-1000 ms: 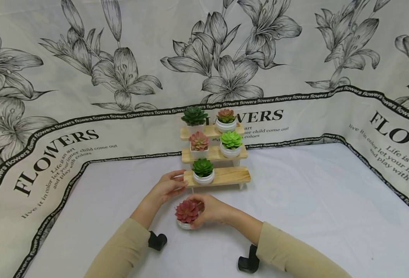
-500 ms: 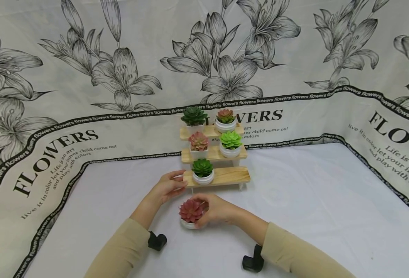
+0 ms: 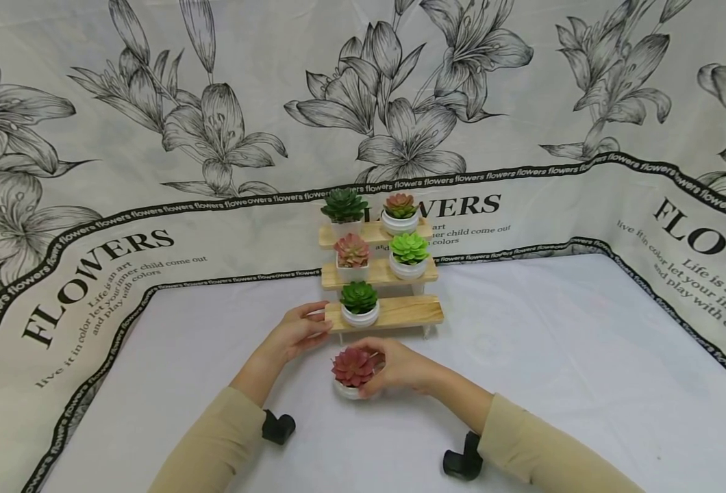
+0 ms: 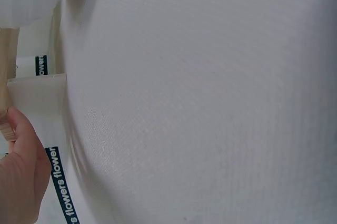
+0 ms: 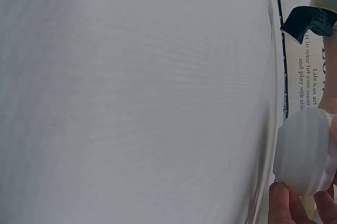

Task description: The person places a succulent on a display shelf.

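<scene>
My right hand [image 3: 400, 368] grips a potted red succulent [image 3: 352, 368] by the side of its round white pot [image 5: 303, 153], close over the white tablecloth and just in front of a plant stand. With my left hand [image 3: 298, 334] I hold the left end of the stand's lowest wooden shelf [image 3: 409, 311]; fingers meet that board end in the left wrist view. A green succulent [image 3: 359, 298] in a white pot sits on the left half of this shelf, whose right half is bare wood.
The middle shelf bears a pink succulent [image 3: 352, 252] and a bright green one [image 3: 409, 250]. On top stand a dark green succulent [image 3: 344, 207] and a reddish one [image 3: 400, 205]. Flower-printed cloth [image 3: 246, 233] rises behind. Black wrist mounts [image 3: 279, 428] hang under both forearms.
My right hand has carried the red succulent rightward and slightly toward the stand. My left hand keeps its place at the shelf end.
</scene>
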Motion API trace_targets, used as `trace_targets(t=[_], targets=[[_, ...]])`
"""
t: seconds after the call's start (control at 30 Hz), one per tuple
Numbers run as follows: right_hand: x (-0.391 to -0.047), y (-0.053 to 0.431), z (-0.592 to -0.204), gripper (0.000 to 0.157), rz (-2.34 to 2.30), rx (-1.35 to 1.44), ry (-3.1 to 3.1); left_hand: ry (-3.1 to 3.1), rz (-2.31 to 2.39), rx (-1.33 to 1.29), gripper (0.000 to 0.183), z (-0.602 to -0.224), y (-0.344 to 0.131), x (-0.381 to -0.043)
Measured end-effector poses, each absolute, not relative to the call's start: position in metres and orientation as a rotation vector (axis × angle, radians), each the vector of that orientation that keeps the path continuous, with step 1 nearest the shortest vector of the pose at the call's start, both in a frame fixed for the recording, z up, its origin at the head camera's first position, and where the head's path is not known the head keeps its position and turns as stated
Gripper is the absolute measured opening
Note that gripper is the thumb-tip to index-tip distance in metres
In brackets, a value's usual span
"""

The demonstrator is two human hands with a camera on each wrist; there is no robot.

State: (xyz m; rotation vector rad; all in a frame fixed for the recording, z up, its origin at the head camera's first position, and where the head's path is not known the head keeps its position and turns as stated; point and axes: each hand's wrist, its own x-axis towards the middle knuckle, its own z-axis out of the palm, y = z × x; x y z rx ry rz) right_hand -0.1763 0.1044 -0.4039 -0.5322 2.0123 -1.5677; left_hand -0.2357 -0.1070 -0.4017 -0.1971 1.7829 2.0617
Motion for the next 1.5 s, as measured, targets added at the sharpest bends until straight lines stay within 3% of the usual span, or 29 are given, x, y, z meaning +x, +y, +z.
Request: trace_targets(t=[0.77, 1.5], targets=[[-0.179, 0.133, -0.394, 0.063, -1.602, -0.516, 2.053, 1.778, 2.079, -0.202, 0.056, -0.397, -0.107, -0.236], [-0.183, 0.156, -0.382, 0.070, -1.580, -0.499, 2.176, 1.759, 2.090, -0.207, 0.056, -0.402, -0.107, -0.237]])
